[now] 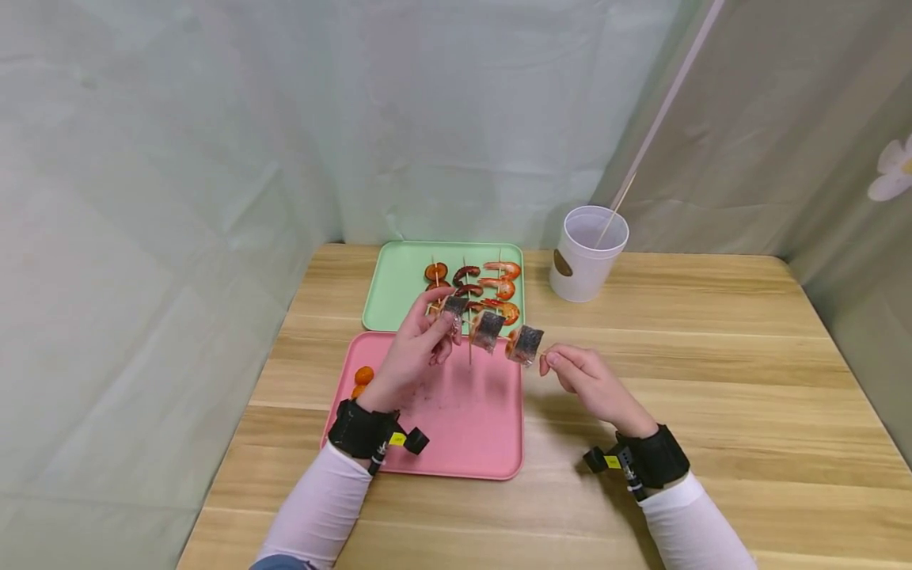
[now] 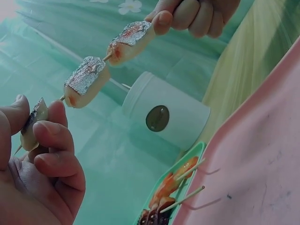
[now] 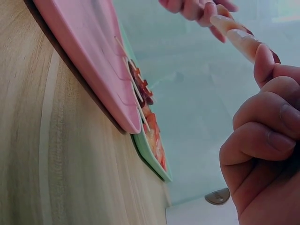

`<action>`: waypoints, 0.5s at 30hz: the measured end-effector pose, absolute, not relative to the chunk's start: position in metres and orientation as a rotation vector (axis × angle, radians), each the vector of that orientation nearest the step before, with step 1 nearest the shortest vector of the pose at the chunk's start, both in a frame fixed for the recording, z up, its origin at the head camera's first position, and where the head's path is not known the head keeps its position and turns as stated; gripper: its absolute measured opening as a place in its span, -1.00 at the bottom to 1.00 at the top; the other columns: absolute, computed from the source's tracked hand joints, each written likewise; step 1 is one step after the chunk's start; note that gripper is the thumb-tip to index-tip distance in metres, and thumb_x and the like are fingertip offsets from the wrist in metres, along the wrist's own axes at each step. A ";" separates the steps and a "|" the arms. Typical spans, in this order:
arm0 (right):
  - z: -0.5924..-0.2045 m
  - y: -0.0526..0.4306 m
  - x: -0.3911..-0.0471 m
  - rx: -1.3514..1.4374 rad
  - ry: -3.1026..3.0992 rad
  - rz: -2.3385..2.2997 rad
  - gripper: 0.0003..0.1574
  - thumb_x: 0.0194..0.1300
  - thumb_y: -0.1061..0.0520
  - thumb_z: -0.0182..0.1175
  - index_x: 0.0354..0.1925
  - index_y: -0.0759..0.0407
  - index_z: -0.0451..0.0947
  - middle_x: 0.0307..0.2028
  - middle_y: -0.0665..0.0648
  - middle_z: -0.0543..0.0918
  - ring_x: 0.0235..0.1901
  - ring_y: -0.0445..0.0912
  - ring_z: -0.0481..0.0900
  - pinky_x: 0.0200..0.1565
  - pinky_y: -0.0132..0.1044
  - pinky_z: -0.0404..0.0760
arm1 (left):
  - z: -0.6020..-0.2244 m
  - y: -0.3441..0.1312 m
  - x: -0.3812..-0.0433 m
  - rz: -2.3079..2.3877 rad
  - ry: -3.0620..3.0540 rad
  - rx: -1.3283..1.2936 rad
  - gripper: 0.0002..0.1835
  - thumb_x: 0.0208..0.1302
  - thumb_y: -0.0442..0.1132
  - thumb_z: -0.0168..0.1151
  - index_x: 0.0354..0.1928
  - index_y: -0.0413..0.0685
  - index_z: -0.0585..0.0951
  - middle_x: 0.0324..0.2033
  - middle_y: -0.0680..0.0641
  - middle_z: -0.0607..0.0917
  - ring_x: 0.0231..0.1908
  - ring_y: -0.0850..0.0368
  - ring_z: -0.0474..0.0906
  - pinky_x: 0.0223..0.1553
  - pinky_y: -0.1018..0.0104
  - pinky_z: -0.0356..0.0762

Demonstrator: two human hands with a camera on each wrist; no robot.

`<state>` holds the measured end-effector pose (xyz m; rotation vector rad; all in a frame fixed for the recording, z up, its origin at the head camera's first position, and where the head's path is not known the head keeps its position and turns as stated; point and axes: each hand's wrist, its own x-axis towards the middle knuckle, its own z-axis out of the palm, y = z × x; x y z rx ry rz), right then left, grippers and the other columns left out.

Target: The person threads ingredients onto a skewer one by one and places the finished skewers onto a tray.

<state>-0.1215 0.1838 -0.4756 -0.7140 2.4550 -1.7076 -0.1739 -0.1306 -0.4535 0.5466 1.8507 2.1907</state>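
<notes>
A fish skewer (image 1: 488, 330) is held up above the two trays, with three chunks of pale flesh and dark silvery skin on one stick. My left hand (image 1: 416, 344) pinches the leftmost chunk between thumb and fingers. At the other end, my right hand (image 1: 587, 381) pinches the stick close to the rightmost chunk. The left wrist view shows the chunks (image 2: 86, 82) spaced along the stick, their skin shining like foil. Under the left hand lies a pink tray (image 1: 463, 447), with small orange balls (image 1: 364, 375) at its left side, partly hidden by that arm.
Behind the pink tray, a green tray (image 1: 392, 281) carries skewers of shrimp (image 1: 504, 288), dark reddish curled pieces (image 1: 466, 274) and round brown slices (image 1: 436, 271). A white bucket (image 1: 580, 273) with a thin stick (image 1: 620, 206) in it stands at the back right. Cloth hangs behind the wooden table (image 1: 712, 380).
</notes>
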 end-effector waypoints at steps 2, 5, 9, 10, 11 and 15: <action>-0.475 0.183 -0.122 -0.719 2.454 -1.709 -0.63 0.75 0.21 -0.07 -0.18 0.23 0.63 -0.64 -0.10 0.22 -0.67 -0.17 0.17 -0.55 -0.23 0.24 | -0.454 -0.132 -0.175 2.185 1.854 0.541 -0.49 0.76 -0.25 -0.07 0.60 -0.13 0.15 -0.39 -0.06 0.65 -0.62 0.20 0.35 -0.53 0.40 0.32; -0.473 0.181 -0.122 -0.720 2.448 -1.717 -0.63 0.75 0.21 -0.07 -0.17 0.28 0.62 -0.64 -0.09 0.22 -0.67 -0.16 0.17 -0.54 -0.23 0.25 | -0.455 -0.134 -0.177 2.164 1.864 0.511 -0.46 0.76 -0.20 -0.04 0.61 -0.12 0.13 -0.37 -0.07 0.64 -0.60 0.20 0.38 -0.52 0.40 0.36; -0.472 0.178 -0.122 -0.690 2.431 -1.739 -0.61 0.76 0.18 -0.08 -0.15 0.33 0.62 -0.64 -0.09 0.22 -0.66 -0.16 0.17 -0.51 -0.24 0.25 | -0.457 -0.140 -0.178 2.125 1.902 0.431 -0.41 0.76 -0.05 -0.03 0.63 -0.04 0.12 -0.41 -0.10 0.60 -0.58 0.13 0.39 -0.49 0.36 0.36; -0.473 0.177 -0.121 -0.673 2.427 -1.746 -0.60 0.76 0.16 -0.08 -0.14 0.34 0.62 -0.64 -0.09 0.23 -0.66 -0.16 0.17 -0.51 -0.24 0.25 | -0.457 -0.141 -0.178 2.115 1.924 0.404 -0.40 0.75 0.00 -0.04 0.63 -0.02 0.13 -0.45 -0.10 0.58 -0.58 0.11 0.38 -0.48 0.34 0.34; -0.473 0.175 -0.122 -0.656 2.420 -1.757 -0.59 0.76 0.15 -0.08 -0.13 0.36 0.61 -0.63 -0.08 0.23 -0.65 -0.15 0.18 -0.50 -0.24 0.25 | -0.456 -0.144 -0.179 2.108 1.945 0.374 -0.40 0.75 0.06 -0.06 0.63 0.00 0.15 -0.46 -0.10 0.54 -0.59 0.11 0.37 -0.48 0.32 0.32; -0.474 0.163 -0.123 -0.539 2.351 -1.822 -0.53 0.78 0.10 -0.11 -0.09 0.44 0.59 -0.63 -0.02 0.24 -0.64 -0.14 0.17 -0.48 -0.26 0.23 | -0.454 -0.156 -0.179 2.122 2.018 0.263 -0.41 0.75 0.14 -0.12 0.58 0.01 0.21 -0.42 -0.13 0.50 -0.58 0.13 0.34 -0.48 0.31 0.26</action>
